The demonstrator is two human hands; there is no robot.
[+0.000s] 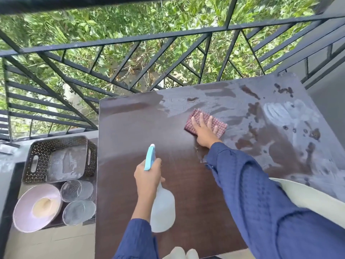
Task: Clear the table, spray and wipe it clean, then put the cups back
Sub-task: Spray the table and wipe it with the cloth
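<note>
Two glass cups [76,190] [79,212] lie on their sides low beside the left edge of the counter [130,131]. A pale bowl [37,206] sits just beside them and a dark woven basket [59,159] just behind. I judge they are parked there so the top is free for cleaning, which means the clearing step is done and the putting back is not.

My right hand [204,131] lies flat on a red checked cloth [221,128] toward the far middle of the counter. Its fingers [201,119] are straight and spread, pressing the folded cloth down rather than gripping it. That spreads the load across the whole pad and suits a broad wiping stroke.

My left hand [148,176] holds the spray bottle [162,208] above the near part of the counter, curled round the neck under the blue trigger head. The nozzle points away from me toward the far side. I reckon it is kept up and ready so I can wet another patch without setting it down.

Wet streaks and pale smears cover the far and right side of the top, while the near left looks dark and dry. My guess is the wipe is roughly midway and the right side needs the most passes.
</note>
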